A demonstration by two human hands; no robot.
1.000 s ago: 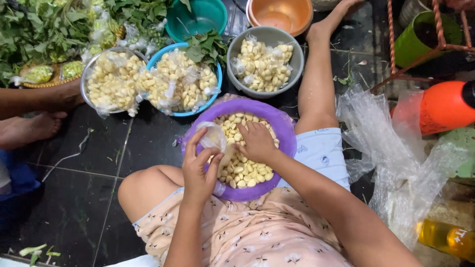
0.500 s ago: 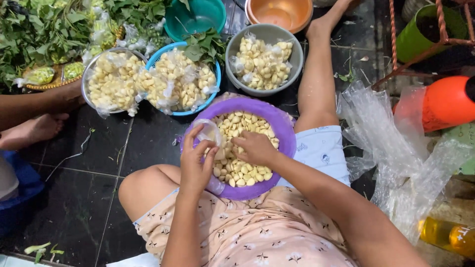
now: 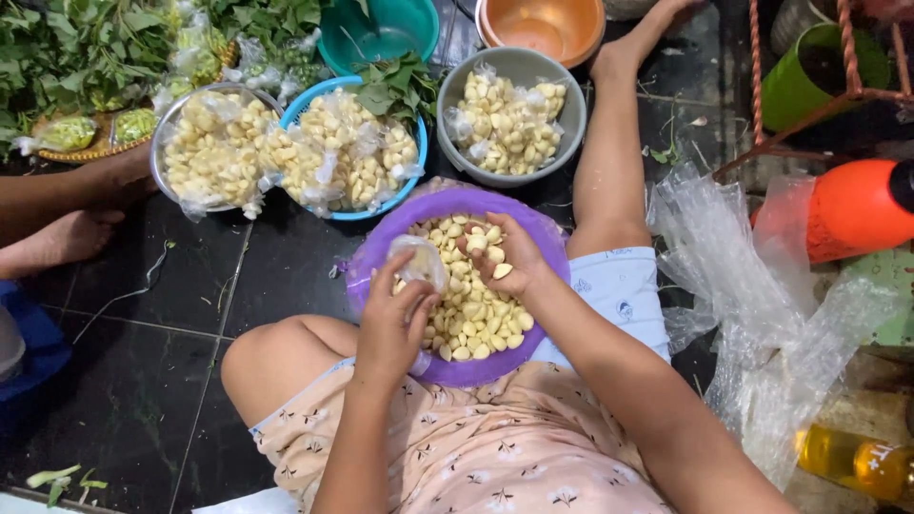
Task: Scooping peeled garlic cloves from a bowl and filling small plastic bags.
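Note:
A purple bowl (image 3: 533, 233) full of peeled garlic cloves (image 3: 466, 319) rests on my lap. My left hand (image 3: 395, 319) holds a small clear plastic bag (image 3: 419, 262) open over the bowl's left side. My right hand (image 3: 505, 252) is cupped, palm up, around a handful of cloves just right of the bag.
Beyond the purple bowl stand a metal bowl (image 3: 162, 133), a blue bowl (image 3: 405, 195) and a grey bowl (image 3: 457, 157), each with bagged garlic. Green leaves (image 3: 67, 48) lie far left. Loose clear bags (image 3: 752, 286), an orange container (image 3: 857, 205) and another person's feet (image 3: 67, 238) flank me.
My right hand has lifted out of the cloves with a handful and turned palm up beside the bag. My left hand has kept the bag open.

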